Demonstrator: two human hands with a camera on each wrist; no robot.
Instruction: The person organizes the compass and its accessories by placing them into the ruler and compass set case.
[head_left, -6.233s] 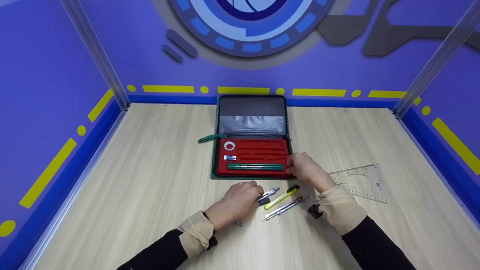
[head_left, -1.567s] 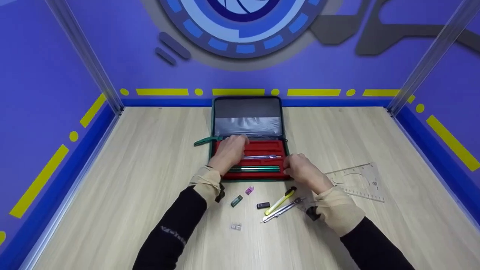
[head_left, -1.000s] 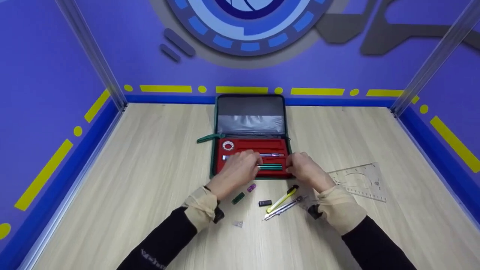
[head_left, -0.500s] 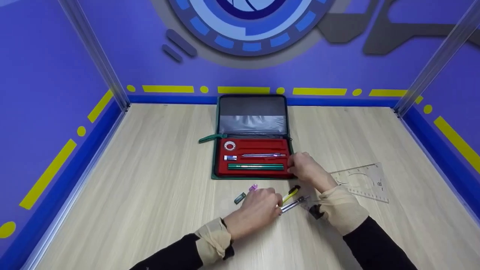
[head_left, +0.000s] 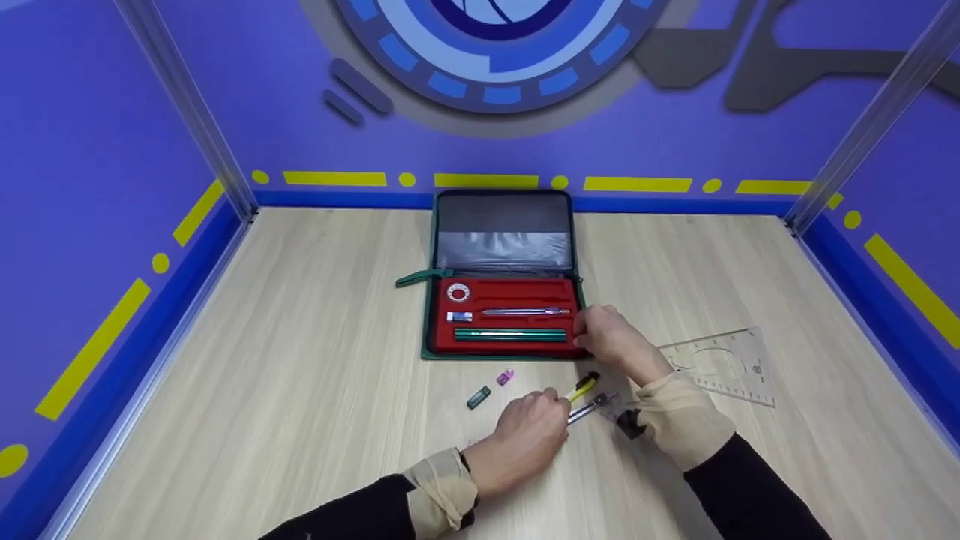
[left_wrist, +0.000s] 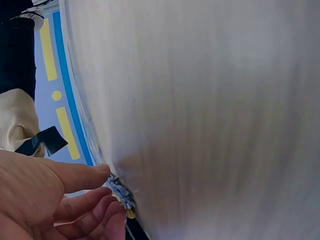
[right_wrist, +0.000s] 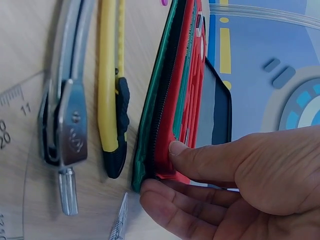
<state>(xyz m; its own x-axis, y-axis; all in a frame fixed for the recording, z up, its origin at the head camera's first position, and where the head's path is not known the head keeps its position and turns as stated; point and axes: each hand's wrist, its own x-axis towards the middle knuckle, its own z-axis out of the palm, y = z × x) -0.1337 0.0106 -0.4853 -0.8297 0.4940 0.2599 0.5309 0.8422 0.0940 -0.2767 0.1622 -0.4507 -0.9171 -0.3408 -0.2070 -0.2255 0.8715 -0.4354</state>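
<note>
Head view first: we record an open green case point(head_left: 428, 315) with a red insert point(head_left: 517, 296) lying flat at the middle of the wooden table point(head_left: 300, 375), its dark lid point(head_left: 504, 217) laid back toward the blue wall. We find the right hand point(head_left: 611, 337) at the case's near right corner. In the right wrist view its thumb lies on the red insert's edge and its curled fingers point(right_wrist: 175, 212) sit under the green shell, so we rate this a firm pinch on the case corner.

We place the left hand point(head_left: 529, 435) just in front of the case, with its fingertips at the yellow utility knife point(head_left: 581, 388) and the metal compass point(head_left: 592, 406), which lie side by side on the table. The left wrist view shows loosely bent fingers point(left_wrist: 82, 175) meeting a small tip, but we cannot tell which tool it is, nor whether the hand grips it or merely touches it.

Seated in the insert we note a round white piece point(head_left: 457, 292), a metal pen point(head_left: 525, 310) and a green tube point(head_left: 510, 334). Loose on the table are a small green piece point(head_left: 478, 397), a small pink piece point(head_left: 505, 376) and a clear ruler point(head_left: 724, 364) to the right.
</note>
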